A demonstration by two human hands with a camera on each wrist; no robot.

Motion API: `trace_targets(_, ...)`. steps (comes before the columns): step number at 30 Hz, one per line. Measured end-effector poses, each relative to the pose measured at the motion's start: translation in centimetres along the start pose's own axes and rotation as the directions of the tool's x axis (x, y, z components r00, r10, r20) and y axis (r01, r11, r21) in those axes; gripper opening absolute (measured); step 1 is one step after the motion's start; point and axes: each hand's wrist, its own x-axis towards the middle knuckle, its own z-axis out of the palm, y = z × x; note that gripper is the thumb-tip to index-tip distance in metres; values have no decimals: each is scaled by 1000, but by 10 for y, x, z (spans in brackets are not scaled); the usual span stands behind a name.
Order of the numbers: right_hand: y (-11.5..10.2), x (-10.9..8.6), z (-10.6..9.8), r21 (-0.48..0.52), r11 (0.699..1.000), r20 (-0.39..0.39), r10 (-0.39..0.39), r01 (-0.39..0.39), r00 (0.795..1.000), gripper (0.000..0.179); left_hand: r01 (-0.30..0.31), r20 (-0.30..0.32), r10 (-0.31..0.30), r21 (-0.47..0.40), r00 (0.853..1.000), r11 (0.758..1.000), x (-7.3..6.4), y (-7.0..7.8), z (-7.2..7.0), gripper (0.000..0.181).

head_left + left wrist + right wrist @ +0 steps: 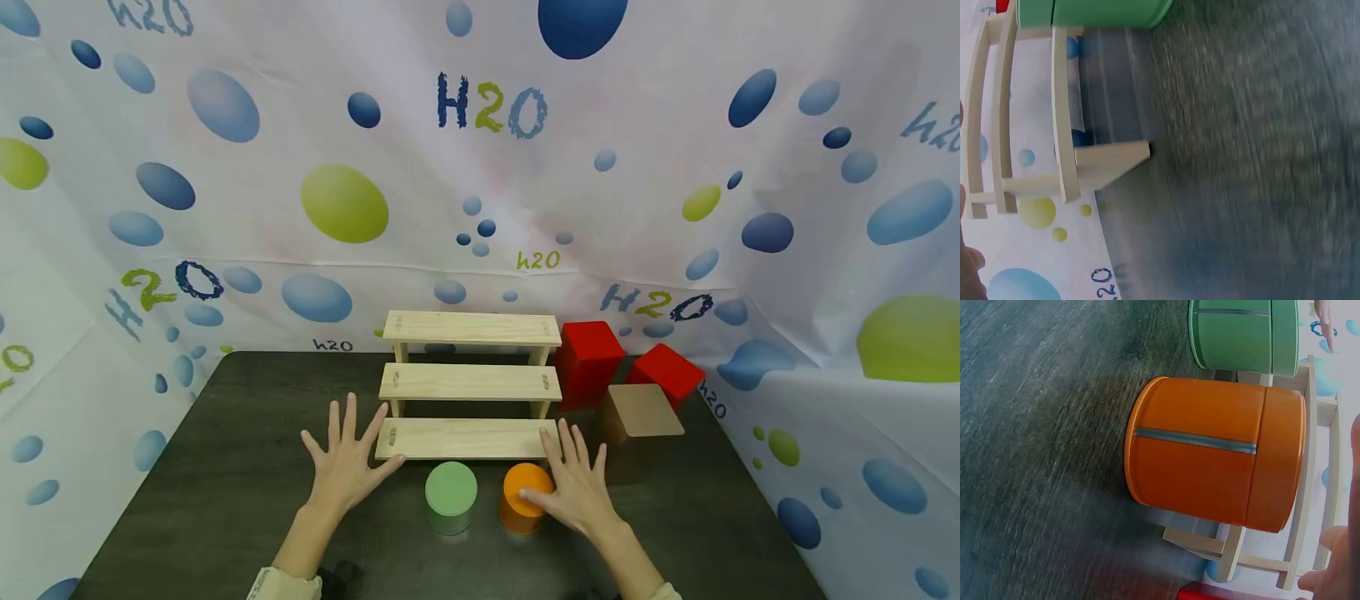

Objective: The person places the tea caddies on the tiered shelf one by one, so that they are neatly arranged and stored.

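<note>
Holds left hand [343, 475] spread wide, with nothing gripped, beside the lower left end of the three-tier wooden stand [470, 383]. Holds right hand [577, 492] likewise fanned and unfilled, with thumb over the orange tin [1215, 457]; cannot tell whether touching. Has that tin upright on the dark table [232, 467], axis vertical, lid up, right of the upright green tin [451, 500]. Has the stand's long axis running left to right behind both, with tiers rising away.

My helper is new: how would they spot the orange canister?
On the dark table, find the three-step wooden stand. In front of its lowest step stands the green canister; beside it, by the right hand, is the orange canister, set apart by its colour.
</note>
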Motion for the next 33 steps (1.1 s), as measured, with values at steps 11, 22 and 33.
trace_targets(11,-1,1,5,69,997,-9,25,-24,1000,90,-110,-99,109,-12,989,994,21,-23,-1,94)
trace_targets(22,4,-4,7,246,968,-57,62,-46,996,90,-205,-152,192,-75,970,976,42,-36,12,95)
trace_targets(33,8,-21,20,379,889,52,256,-256,965,91,-164,-64,158,-106,985,981,50,-40,25,89)
